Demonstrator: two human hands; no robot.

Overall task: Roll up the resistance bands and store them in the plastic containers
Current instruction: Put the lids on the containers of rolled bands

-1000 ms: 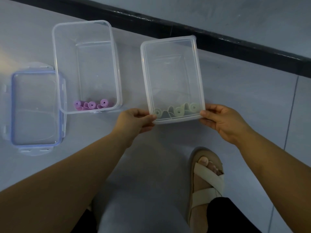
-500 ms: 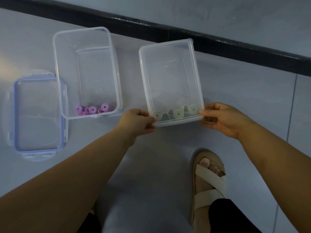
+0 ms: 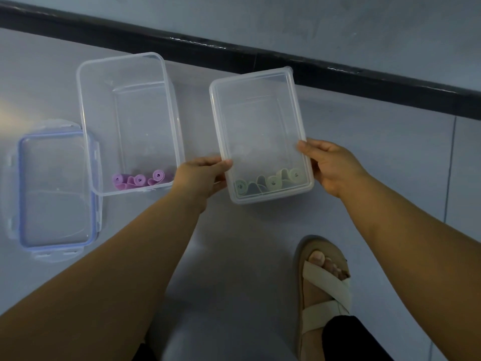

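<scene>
The left hand point(image 3: 205, 175) is curled on the left long side of the right box point(image 3: 260, 121), and the right hand point(image 3: 331, 168) is curled on its right long side, so the box is held between both, close to its near end. It cannot be told if the box is lifted or sat on the floor point(image 3: 364, 139). A clear lid seems to be laid on top. Rolled green bands point(image 3: 273, 181) are kept inside at the near end, with their round ends turned to the camera. The long way of the box is pointed away from the person toward the dark strip point(image 3: 260, 58), with the far end leaned a little left. This step looks like closing or placing the box. Next, the lid may need to be pushed down all round. The left box point(image 3: 125, 121) is open with purple bands point(image 3: 139, 179) inside, and a blue-edged lid point(image 3: 54, 188) is laid beside it, likely needed there after
</scene>
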